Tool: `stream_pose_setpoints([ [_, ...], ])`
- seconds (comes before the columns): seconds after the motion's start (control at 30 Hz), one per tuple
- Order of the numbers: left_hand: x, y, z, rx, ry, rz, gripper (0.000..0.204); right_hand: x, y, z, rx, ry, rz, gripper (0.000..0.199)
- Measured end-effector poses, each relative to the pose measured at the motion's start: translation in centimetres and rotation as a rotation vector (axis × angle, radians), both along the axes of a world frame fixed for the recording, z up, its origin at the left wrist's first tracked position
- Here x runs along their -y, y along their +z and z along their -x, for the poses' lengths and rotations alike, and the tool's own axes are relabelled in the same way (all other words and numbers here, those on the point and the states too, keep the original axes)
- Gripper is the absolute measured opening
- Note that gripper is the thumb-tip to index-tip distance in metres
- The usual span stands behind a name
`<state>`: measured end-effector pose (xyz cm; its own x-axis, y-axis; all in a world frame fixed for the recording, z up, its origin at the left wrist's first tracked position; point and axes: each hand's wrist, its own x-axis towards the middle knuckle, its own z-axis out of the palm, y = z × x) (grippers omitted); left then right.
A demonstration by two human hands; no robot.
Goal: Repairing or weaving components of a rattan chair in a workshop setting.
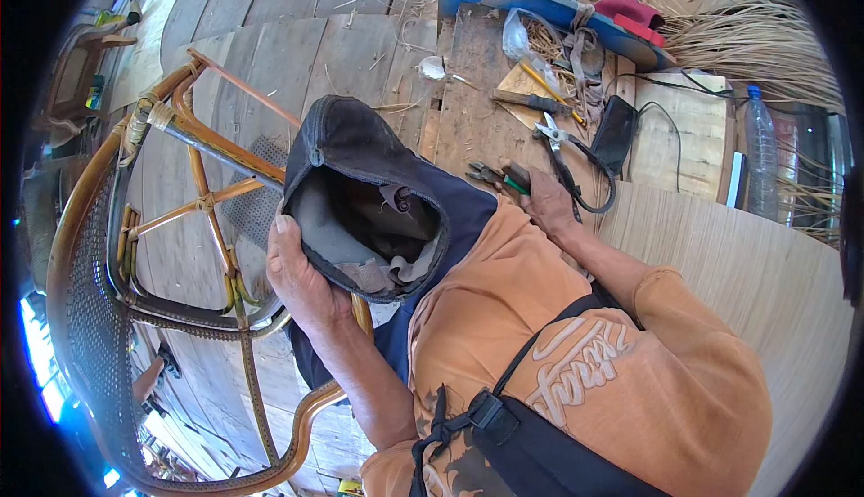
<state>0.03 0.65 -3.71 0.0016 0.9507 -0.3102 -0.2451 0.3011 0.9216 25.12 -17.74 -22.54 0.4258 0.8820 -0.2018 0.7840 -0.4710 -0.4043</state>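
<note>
Weathered floor planks (pixel 297 47) are lying strewn with rattan strands and tools, and the dark cloth hood (pixel 369 196) is resting between the person's chest and an upturned rattan chair frame (pixel 193 137). Left hand (pixel 301 277), forearm rising from the lower edge, is clenching its grip on the hood's rim, thumb over the edge, while the right hand (pixel 549 205) is stretching forward, closing around green-handled pliers (pixel 504 176) on the planks. With that arm reaching away, the hood's loose fabric is probably risking snagging on the frame's struts.
</note>
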Motion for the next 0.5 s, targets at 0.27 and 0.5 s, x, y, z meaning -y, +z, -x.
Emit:
stream_pose_setpoints([
  [0.27,0.0,0.1,-0.5,0.000,0.003,0.026,0.032,0.0,-0.8,-0.2,-0.113,-0.057,-0.070,0.044],
  [0.5,0.1,-0.1,-0.3,0.002,-0.009,-0.001,0.034,-1.0,1.1,-2.4,-0.305,-0.360,-0.058,0.040],
])
